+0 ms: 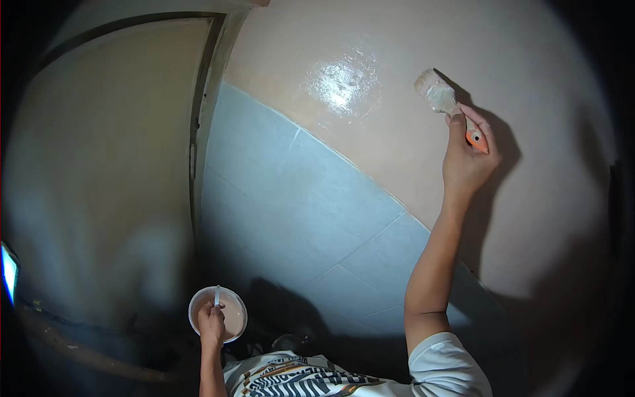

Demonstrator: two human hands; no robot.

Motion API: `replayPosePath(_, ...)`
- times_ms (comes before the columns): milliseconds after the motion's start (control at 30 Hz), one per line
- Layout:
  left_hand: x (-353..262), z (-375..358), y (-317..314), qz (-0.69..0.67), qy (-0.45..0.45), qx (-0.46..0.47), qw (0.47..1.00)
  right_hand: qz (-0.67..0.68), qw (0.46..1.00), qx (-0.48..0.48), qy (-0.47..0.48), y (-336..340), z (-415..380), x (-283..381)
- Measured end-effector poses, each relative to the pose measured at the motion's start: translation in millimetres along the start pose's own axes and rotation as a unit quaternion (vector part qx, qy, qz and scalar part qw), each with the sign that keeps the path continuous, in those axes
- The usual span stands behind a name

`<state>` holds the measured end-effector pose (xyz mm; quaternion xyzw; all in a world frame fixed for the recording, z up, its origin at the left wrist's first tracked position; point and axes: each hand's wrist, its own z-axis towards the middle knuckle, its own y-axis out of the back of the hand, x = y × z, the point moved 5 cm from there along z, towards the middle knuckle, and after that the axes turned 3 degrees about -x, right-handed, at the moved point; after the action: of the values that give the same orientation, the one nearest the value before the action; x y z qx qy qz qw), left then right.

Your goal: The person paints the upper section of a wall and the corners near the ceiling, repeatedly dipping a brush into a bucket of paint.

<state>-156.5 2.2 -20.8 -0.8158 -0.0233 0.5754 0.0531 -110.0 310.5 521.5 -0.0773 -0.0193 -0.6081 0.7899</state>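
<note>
A paintbrush [438, 94] with an orange handle end is gripped in my right hand [471, 149], its paint-coated bristles up against the pinkish wall [397, 40]. Low down, my left hand [211, 323] is closed around the pale handle of a white bucket [192, 311]. Pinkish-beige paint [234, 320] lies inside that bucket, partly hidden by the hand. Left of the brush, a patch of the wall shines brightly [344, 86].
Blue-grey tiles [284, 198] cover the lower wall, meeting the painted part along a slanting edge. To the left stands a door [112, 132] in a dark frame. A bright light [9, 271] glows at the far left edge. Deep shadow covers the floor.
</note>
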Motion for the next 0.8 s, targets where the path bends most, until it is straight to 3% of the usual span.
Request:
replayPosePath(167, -12, -9, 0, 0.015, -0.019, -0.011, 1.000, 0.136, 0.987, 0.084, -0.033, -57, -36, 20)
replayPosePath(300, -12, -13, -2, 0.012, -0.011, -0.045, 0.999, 0.179, 0.970, 0.158, -0.045, -175, -68, 18)
replayPosePath(500, -7, -19, -7, 0.018, 0.023, -0.107, 0.994, 0.239, 0.960, 0.142, -0.041, -331, -126, 0)
replayPosePath(600, 3, -21, -10, 0.014, 0.044, -0.141, 0.989, 0.175, 0.977, 0.121, 0.006, -363, -150, 5)
replayPosePath(667, -12, -30, -14, 0.017, 0.086, -0.176, 0.980, 0.165, 0.975, 0.148, -0.026, -406, -166, -24)
replayPosePath(800, -4, -31, -16, 0.042, 0.086, -0.217, 0.972, 0.165, 0.970, 0.177, 0.016, -412, -182, -46)
